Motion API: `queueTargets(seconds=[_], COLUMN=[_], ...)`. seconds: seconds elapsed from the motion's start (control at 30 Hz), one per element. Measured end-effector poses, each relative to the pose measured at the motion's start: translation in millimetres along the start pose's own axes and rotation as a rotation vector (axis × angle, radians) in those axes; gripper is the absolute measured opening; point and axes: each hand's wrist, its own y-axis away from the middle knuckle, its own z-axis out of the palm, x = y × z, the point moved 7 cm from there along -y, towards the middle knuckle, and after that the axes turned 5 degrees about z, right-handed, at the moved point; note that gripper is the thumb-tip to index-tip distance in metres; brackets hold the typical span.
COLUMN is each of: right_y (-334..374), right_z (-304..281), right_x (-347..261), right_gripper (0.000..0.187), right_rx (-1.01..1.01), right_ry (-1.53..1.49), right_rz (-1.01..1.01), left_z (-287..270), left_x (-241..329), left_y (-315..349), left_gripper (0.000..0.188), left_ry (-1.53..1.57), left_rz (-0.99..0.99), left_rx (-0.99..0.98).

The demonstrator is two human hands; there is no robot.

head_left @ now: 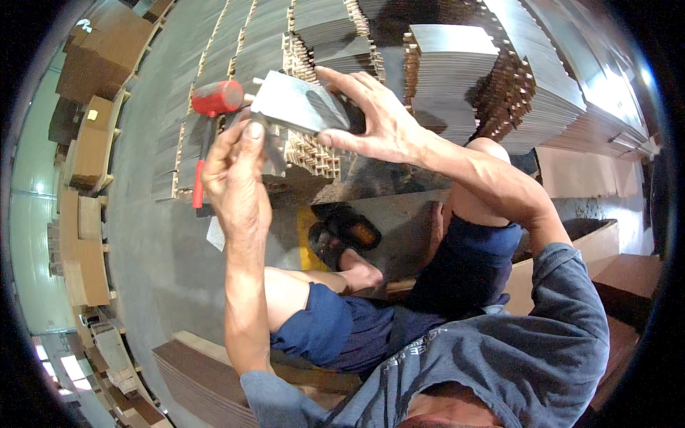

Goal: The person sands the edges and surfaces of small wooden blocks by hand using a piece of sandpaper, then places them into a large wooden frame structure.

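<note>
My right hand grips a grey flat-faced board by its right end, thumb below and fingers over the top. Pale wooden pegs show at the board's left end. Close to that end, my left hand is closed, thumb pressed to fingers. A dark, narrow strip slants down beside the left thumb, blurred; whether the left fingers hold it or the board's corner is hard to see. Just left of this hand is a red-headed mallet with a dark shaft and red grip, apparently lying on the stacked boards behind.
Rows of stacked grey boards with pale peg ends fill the area ahead. A taller stack stands at the right. Cardboard boxes line the far left. An open carton is by my right side; brown sheets lie at lower left.
</note>
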Motion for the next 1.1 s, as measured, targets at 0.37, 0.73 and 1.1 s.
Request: queueTargets(seconds=[0.37, 0.73, 1.1], right_y=[-2, 26, 31], right_z=[23, 50, 57], right_x=[17, 1, 5], right_gripper=[0.074, 0.067, 0.061], right_rx=[-0.334, -0.741, -0.607], right_ry=[-0.855, -1.545, -1.431], right_rz=[0.355, 0.69, 0.795], left_z=[-22, -13, -14], left_x=[-6, -4, 35], left_y=[-10, -12, -15], left_gripper=[0.014, 0.016, 0.012], left_ry=[0.008, 0.026, -0.675], left_rz=[0.061, 0.004, 0.58], left_rx=[-0.026, -0.064, -0.01])
